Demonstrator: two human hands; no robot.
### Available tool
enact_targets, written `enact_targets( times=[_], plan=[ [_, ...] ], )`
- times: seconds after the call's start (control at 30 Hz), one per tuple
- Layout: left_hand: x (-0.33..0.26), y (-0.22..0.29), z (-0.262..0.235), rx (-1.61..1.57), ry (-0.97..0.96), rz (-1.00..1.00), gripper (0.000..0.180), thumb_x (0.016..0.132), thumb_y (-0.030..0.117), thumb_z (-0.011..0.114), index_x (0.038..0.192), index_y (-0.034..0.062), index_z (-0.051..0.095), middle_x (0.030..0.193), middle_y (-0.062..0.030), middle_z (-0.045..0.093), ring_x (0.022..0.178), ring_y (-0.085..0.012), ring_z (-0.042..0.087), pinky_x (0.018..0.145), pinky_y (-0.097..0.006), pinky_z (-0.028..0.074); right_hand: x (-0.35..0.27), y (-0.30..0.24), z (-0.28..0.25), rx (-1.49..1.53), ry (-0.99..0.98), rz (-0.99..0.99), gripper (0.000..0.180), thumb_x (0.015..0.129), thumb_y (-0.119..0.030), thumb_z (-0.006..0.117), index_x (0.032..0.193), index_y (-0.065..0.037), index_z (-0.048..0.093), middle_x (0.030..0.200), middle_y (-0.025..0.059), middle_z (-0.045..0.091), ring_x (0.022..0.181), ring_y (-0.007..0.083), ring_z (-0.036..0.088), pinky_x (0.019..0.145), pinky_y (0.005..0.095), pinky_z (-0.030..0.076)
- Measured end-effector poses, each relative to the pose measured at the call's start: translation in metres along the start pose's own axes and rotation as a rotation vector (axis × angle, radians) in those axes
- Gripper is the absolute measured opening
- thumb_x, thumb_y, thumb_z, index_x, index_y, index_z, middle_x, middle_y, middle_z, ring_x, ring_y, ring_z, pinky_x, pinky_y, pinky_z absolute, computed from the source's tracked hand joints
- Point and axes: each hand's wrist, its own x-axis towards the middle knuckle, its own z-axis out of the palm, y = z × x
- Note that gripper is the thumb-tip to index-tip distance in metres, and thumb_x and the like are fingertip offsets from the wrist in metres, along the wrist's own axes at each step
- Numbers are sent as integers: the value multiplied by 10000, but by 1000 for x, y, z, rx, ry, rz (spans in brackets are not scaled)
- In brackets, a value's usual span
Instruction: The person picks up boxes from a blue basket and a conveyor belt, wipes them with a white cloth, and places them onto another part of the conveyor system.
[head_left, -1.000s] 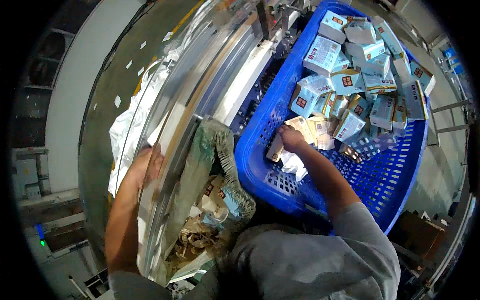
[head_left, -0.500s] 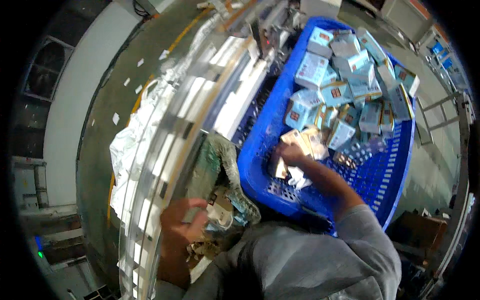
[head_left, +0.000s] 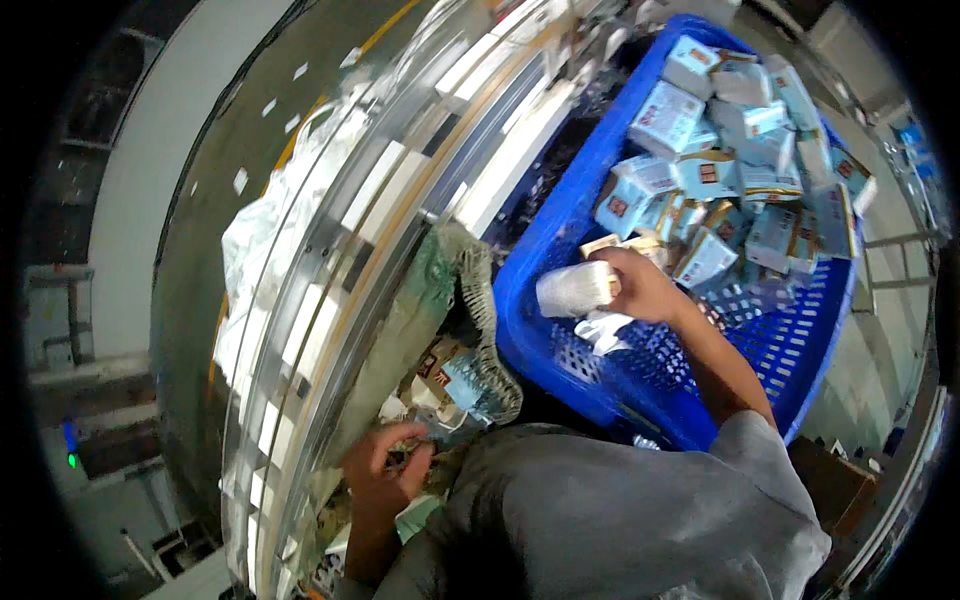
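Note:
My right hand [head_left: 640,285] is inside a blue perforated plastic crate [head_left: 560,250] and grips a white wrapped bundle [head_left: 575,288] near the crate's left wall. A crumpled white scrap [head_left: 605,328] lies just below it on the crate floor. Several light blue and white small boxes [head_left: 735,160] are piled in the far half of the crate. My left hand [head_left: 385,470] is low at the front, fingers curled and apart, at the mouth of a green woven sack [head_left: 450,300] holding torn packaging. It holds nothing that I can see.
A shiny metal conveyor rail [head_left: 330,270] runs diagonally on the left, with white plastic film [head_left: 260,250] bunched along it. A grey floor [head_left: 215,150] lies beyond. A metal frame [head_left: 900,270] stands right of the crate.
My right hand has lifted a white bundle out of the box pile toward the crate's left wall. My left hand left the rail and came down to the sack's mouth.

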Motion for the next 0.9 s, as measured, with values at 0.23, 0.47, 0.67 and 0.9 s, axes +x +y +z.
enact_targets(
  times=[0.23, 0.47, 0.67, 0.9],
  plan=[
    [78, 47, 43, 267, 142, 1162, 190, 737, 188, 546, 921, 156, 508, 1064, -29, 480, 1054, -227, 398, 919, -528, 211, -53, -154, 12, 824, 196, 149, 557, 819, -374, 439, 1196, 13, 301, 1108, 137, 427, 1010, 189, 403, 845, 301, 342],
    [51, 49, 18, -1095, -294, 263, 631, 563, 49, 647, 1112, -2, 340, 1000, -105, 496, 935, -201, 494, 820, -329, 392, -49, -210, 47, 493, 347, -353, 824, 574, -198, 706, 1218, -9, 228, 1186, 119, 333, 1080, 187, 345, 893, 326, 298],
    [48, 23, 2, -987, -71, 126, 457, 620, 87, 619, 1025, -15, 436, 843, -111, 562, 706, -179, 582, 636, -281, 472, 8, -198, 83, 861, 244, -31, 478, 694, -265, 638, 1003, 40, 439, 874, 97, 550, 766, 149, 532, 681, 276, 442],
    [36, 1, 10, -1517, -325, -23, 455, 674, 126, 613, 1064, -5, 421, 965, -81, 512, 861, -165, 521, 745, -301, 435, 8, -186, 78, 1380, -104, 126, 583, 702, -398, 581, 1071, 31, 438, 939, 150, 563, 799, 221, 579, 711, 323, 477]
  ],
)
